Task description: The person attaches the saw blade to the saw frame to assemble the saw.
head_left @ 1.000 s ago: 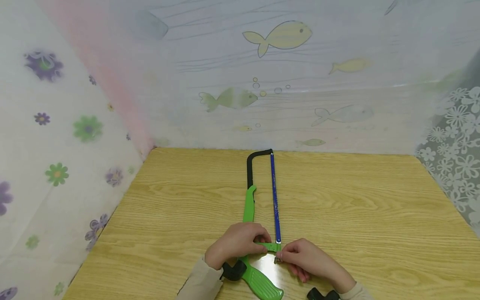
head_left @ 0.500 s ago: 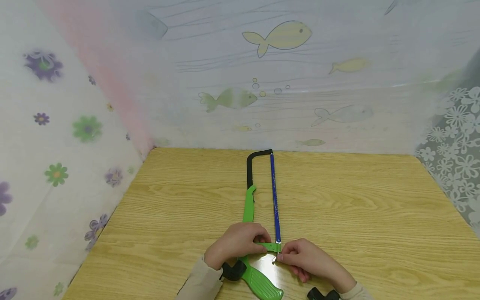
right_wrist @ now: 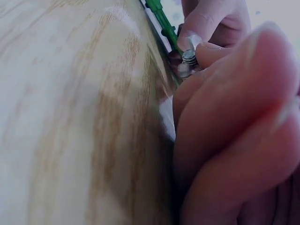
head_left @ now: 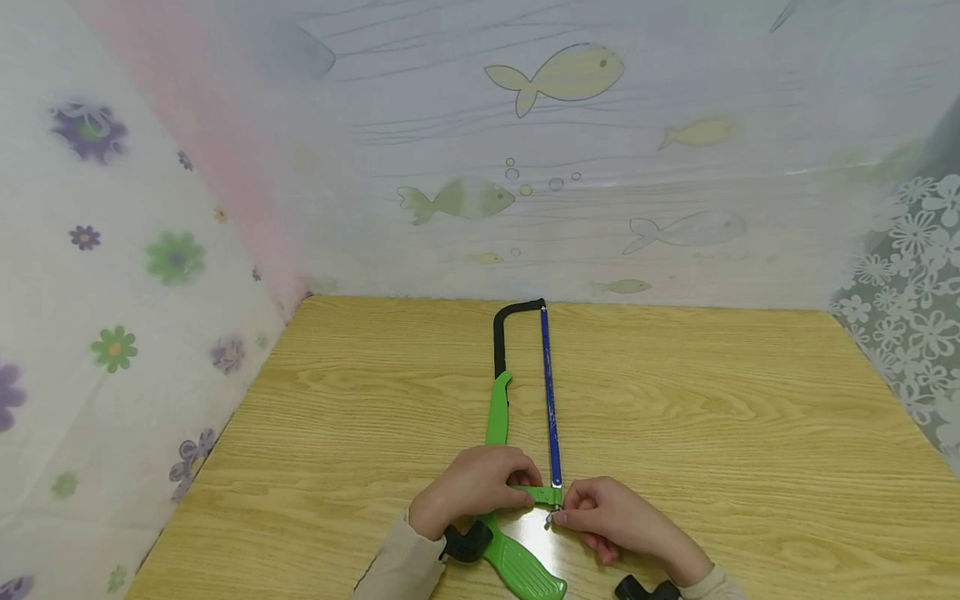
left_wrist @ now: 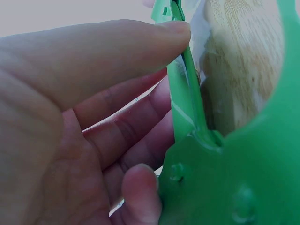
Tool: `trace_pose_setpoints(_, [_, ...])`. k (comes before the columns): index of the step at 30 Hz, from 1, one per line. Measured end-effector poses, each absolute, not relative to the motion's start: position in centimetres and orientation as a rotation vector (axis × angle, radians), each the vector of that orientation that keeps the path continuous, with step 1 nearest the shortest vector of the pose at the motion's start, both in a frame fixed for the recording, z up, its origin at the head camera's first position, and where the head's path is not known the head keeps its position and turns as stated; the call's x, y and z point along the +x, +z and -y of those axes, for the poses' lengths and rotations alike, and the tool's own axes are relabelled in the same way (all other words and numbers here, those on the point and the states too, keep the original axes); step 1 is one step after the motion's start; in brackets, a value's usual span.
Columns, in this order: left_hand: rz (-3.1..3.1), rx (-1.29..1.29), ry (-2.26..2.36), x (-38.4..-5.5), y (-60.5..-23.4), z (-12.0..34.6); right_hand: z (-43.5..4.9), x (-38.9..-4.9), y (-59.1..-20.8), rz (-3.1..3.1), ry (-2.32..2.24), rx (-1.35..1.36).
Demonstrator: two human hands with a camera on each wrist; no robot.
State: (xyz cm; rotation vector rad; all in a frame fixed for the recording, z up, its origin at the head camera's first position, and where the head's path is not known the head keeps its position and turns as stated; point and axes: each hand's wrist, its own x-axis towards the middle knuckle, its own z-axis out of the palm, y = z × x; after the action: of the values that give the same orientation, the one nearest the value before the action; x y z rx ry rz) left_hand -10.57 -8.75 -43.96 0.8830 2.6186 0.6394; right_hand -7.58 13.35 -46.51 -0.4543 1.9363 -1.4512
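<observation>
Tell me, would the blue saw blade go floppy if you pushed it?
Probably not very floppy: the blue blade runs straight between both ends of the frame. It might bend a little, because it looks long and thin.

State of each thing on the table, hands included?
Hacksaw frame: lying on the table
Blue blade: straight, running from frame tip to green crosspiece; tension can't be told
Metal fastener: pinched, threads partly exposed
Left hand: gripping green crosspiece
Right hand: pinching metal fastener

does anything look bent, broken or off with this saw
Nothing clearly stands out: the blue blade looks straight between the black frame and green bracket. Its pale marks could be print or wear; I can't tell.
</observation>
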Motion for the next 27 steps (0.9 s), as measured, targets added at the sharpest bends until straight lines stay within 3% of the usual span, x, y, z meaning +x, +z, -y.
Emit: trace_pose_setpoints(27, [-2.595,0.884,0.648,-10.63,-43.84,8.8,-13.32,-7.6,-46.18,-1.952,-1.418,-0.525])
